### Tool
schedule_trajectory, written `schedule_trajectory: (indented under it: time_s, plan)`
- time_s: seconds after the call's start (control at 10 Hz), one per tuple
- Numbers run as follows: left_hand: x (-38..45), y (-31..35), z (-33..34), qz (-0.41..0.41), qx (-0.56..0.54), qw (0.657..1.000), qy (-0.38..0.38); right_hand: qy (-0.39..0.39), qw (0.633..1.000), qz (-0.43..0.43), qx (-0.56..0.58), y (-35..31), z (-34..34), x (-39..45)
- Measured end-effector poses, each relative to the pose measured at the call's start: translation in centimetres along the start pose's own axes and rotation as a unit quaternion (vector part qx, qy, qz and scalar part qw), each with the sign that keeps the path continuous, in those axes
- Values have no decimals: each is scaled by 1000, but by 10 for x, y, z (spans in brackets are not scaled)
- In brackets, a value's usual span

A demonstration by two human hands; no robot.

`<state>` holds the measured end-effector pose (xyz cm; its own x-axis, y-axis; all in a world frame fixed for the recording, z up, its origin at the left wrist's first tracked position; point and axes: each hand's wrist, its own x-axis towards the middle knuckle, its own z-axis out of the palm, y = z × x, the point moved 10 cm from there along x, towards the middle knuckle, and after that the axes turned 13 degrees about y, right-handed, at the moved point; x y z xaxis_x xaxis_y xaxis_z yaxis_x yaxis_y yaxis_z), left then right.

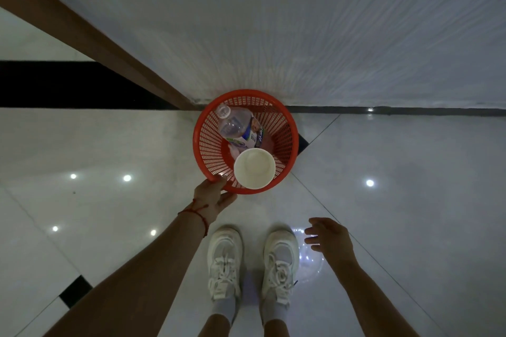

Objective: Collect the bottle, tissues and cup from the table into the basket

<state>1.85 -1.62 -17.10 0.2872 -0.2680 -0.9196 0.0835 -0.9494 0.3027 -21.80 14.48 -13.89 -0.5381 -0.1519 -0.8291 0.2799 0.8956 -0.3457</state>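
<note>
Left hand grips near rim of round red plastic mesh basket. Inside basket: white paper cup upright at near side, clear plastic water bottle with labelled wrap lying tilted behind it, bit of white tissue between them. Right hand empty, fingers spread, apart from basket. White sneakers below on glossy tiled floor. Table with white cloth beyond basket.

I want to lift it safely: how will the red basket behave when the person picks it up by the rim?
The red basket probably feels light: thin plastic lattice, small contents. Gripped by the left hand on one side only, it may tilt. The leaning bottle and cup could then shift.
</note>
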Motion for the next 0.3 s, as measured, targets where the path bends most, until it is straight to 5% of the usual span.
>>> schedule_trajectory:
  time_s: [0.3]
  plan:
    - [-16,-8,-32,-25,125,992,27,0,1000,-20,-16,-12,-4,-6]
